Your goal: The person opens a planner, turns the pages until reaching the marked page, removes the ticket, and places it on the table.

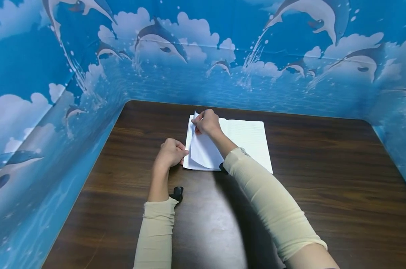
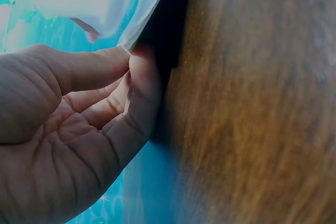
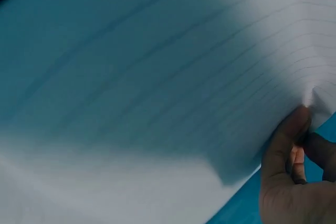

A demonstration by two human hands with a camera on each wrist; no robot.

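An open notebook [image 1: 248, 140] with lined white pages lies near the far edge of the table. My right hand [image 1: 207, 122] pinches one page [image 1: 204, 149] by its far outer part, and that page stands curved up over the left side. In the right wrist view the ruled page [image 3: 157, 93] bends toward the thumb and finger of the right hand [image 3: 294, 171]. My left hand [image 1: 170, 152] is at the notebook's left edge. The left wrist view shows the thumb and forefinger of the left hand [image 2: 89, 98] pinching a corner of the paper [image 2: 142, 19].
The dark wooden table [image 1: 122, 168] spreads around the notebook. A blue cloth [image 1: 189, 82] printed with dolphins and clouds hangs behind and along both sides. Each forearm wears a cream sleeve [image 1: 155, 231], and a black wrist camera [image 1: 177, 193] sits under the left wrist.
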